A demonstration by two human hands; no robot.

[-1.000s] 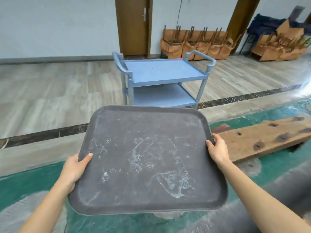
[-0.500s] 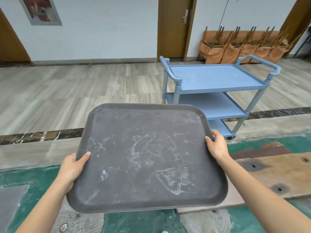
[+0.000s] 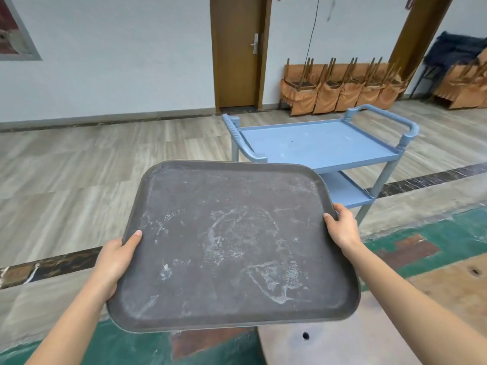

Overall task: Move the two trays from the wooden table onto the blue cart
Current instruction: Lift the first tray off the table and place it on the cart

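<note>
A dark grey tray [image 3: 232, 241] with white scuff marks is held in the air in front of me, roughly level. My left hand [image 3: 116, 259] grips its left edge, thumb on top. My right hand [image 3: 342, 227] grips its right edge. The blue cart [image 3: 319, 143] stands beyond the tray to the upper right, its top shelf bare and a lower shelf visible under it. The tray's far right corner overlaps the cart's near corner in view. A wooden table [image 3: 448, 288] edge shows at the lower right. No second tray is in view.
Wood-look floor stretches left of the cart. A brown door [image 3: 237, 51] is in the back wall. Stacked orange-covered chairs [image 3: 340, 85] line the wall behind the cart. Green painted floor [image 3: 448, 233] with a dark stone strip [image 3: 52, 264] lies near my feet.
The view has risen and the cart now sits higher and nearer the tray's far right corner. Both hands keep the same grip on the tray.
</note>
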